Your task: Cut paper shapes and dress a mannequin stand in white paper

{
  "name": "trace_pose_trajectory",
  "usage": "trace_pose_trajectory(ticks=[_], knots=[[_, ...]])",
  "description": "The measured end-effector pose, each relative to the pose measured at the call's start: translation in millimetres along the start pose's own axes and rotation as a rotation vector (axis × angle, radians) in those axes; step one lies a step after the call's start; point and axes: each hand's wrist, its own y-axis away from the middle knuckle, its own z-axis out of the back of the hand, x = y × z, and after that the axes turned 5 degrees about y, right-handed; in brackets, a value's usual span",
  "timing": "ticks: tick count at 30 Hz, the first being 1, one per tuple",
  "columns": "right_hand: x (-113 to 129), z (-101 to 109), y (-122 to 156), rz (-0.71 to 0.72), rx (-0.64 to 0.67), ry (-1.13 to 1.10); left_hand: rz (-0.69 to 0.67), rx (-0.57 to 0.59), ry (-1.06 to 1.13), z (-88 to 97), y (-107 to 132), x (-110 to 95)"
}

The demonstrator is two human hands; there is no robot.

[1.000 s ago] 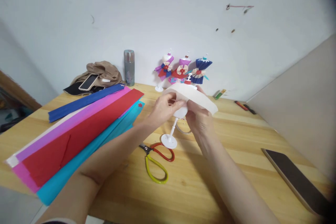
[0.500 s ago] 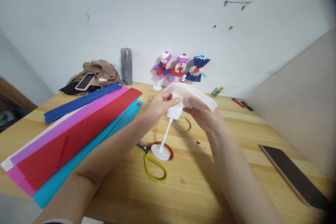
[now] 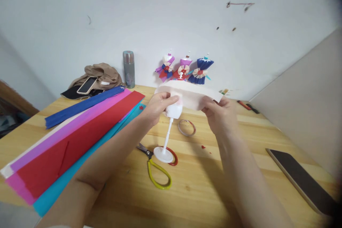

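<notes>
My left hand (image 3: 157, 105) is closed around the body of a small white mannequin stand (image 3: 167, 135), pinching a cream paper strip (image 3: 192, 94) against it. The stand's round foot (image 3: 162, 155) hangs tilted just above the scissors (image 3: 156, 167). My right hand (image 3: 220, 114) grips the other end of the strip, which is stretched out level between both hands. A tape ring (image 3: 186, 127) lies on the table below the strip.
Long crepe paper sheets (image 3: 72, 135) in blue, pink, red and cyan lie at left. Three dressed mannequin figures (image 3: 184, 69) stand by the wall beside a flask (image 3: 129, 68). A phone on cloth (image 3: 88, 84) is far left, a dark tablet (image 3: 301, 181) at right.
The strip has been pulled out flatter and wider, my right hand moving right along it. The stand's foot has swung left and down over the scissors.
</notes>
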Motion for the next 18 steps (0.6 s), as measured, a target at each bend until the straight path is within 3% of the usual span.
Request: trace_pose_trajectory(ticks=[13,18], knots=[[-6.9,-3.2,-3.5,0.061,-0.135,0.055,0.110,0.157,0.102,0.5,-0.4,-3.7],[3.4,-3.5,0.1,0.141,-0.156,0.077,0.081,0.119,0.076,2.5,-3.3,0.4]])
